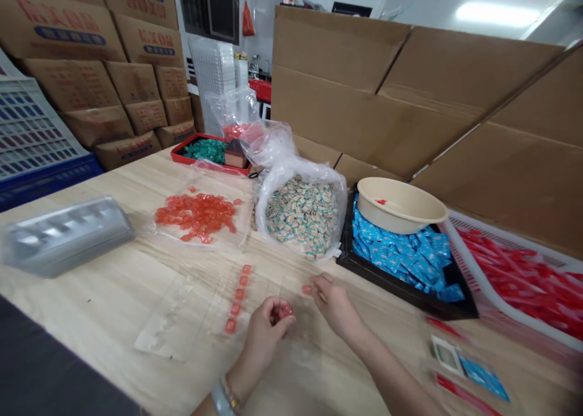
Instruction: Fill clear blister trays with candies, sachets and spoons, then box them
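Observation:
My left hand [266, 331] is curled closed around small translucent red pieces [286, 311], which show between thumb and fingers. Just to its right, my right hand [330, 297] has its fingers drawn together at a small red piece [307, 289] low over the table. Whether that piece is gripped or only touched is hard to see. Left of my hands, a column of several square red pieces [235, 308] lies in a clear plastic tray. Another clear tray [168, 319] lies farther left, and clear plastic also seems to lie beneath my hands.
Loose red pieces [200, 215] lie on a plastic bag. Behind are a bag of small printed packets [303, 215], a black tray [410, 300] of blue packets under a cream basin [401, 203], and a white basket [483, 282] of red items. Stacked clear trays [68, 234] stand left.

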The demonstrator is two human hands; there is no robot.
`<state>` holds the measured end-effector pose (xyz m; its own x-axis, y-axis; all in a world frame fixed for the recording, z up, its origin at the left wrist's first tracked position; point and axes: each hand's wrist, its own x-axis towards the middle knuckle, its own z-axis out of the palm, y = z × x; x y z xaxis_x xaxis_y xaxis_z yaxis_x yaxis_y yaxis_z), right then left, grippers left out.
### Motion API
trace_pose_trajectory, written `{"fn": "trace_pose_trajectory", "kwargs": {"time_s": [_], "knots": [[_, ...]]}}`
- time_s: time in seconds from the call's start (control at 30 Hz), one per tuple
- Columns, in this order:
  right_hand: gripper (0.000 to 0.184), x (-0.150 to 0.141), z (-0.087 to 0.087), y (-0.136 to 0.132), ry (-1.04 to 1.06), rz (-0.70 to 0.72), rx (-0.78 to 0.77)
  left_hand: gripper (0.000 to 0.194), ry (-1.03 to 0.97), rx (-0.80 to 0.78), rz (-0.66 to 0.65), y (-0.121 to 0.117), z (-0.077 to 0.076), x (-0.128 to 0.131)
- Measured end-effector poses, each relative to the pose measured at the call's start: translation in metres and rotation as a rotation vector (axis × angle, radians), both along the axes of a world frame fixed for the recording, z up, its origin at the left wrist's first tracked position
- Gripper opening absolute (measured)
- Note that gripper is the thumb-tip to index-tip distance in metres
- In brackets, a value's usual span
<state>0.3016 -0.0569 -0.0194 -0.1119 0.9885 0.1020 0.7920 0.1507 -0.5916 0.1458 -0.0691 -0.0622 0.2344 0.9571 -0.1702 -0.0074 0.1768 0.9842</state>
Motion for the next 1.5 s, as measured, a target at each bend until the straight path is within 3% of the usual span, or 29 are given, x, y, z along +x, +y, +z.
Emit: {"fn": "trace_pose_trajectory", "kwargs": {"time_s": [0.07, 0.17, 0.3, 0.43, 0.6, 0.77, 0.97, 1.13, 1.27, 1.37, 1.5], "knots": [[0.016, -0.011, 0.005, -0.016, 0.111, -0.005, -0.014, 0.015, 0.138, 0.148, 0.015, -0.005, 0.008, -0.005], [0.018, -0.028, 0.002, -0.035, 0.342, 0.033, -0.181, 0.024, 0.267, 0.335, -0.047, -0.011, 0.019, -0.011], [0.022, -0.037, -0.007, -0.041, 0.608, -0.032, -0.326, 0.029, 0.33, 0.416, -0.203, -0.015, 0.027, -0.017], [0.02, -0.036, -0.008, -0.04, 0.59, 0.011, -0.395, 0.025, 0.35, 0.427, -0.271, -0.018, 0.031, -0.023], [0.018, -0.038, 0.0, -0.041, 0.587, -0.008, -0.463, 0.007, 0.378, 0.358, -0.244, -0.018, 0.035, -0.027], [0.016, -0.039, 0.004, -0.042, 0.687, -0.013, -0.556, 0.019, 0.153, 0.156, -0.314, -0.015, 0.033, -0.033], [0.018, -0.043, -0.011, -0.057, 0.565, -0.061, -0.37, 0.011, 0.127, 0.137, -0.285, -0.017, 0.027, -0.031], [0.022, -0.038, -0.014, -0.077, 0.617, -0.015, -0.148, 0.021, -0.174, -0.246, -0.351, -0.024, 0.025, -0.021], [0.02, -0.024, -0.014, -0.077, 0.688, -0.003, -0.173, 0.024, -0.247, -0.359, -0.367, -0.024, 0.022, -0.006], [0.02, -0.012, -0.014, -0.062, 0.52, -0.092, -0.087, 0.024, -0.147, -0.222, -0.283, -0.018, 0.018, 0.002], [0.016, -0.001, -0.018, -0.034, 0.014, -0.139, 0.041, 0.024, 0.184, 0.153, -0.186, -0.01, 0.007, 0.003]]}}
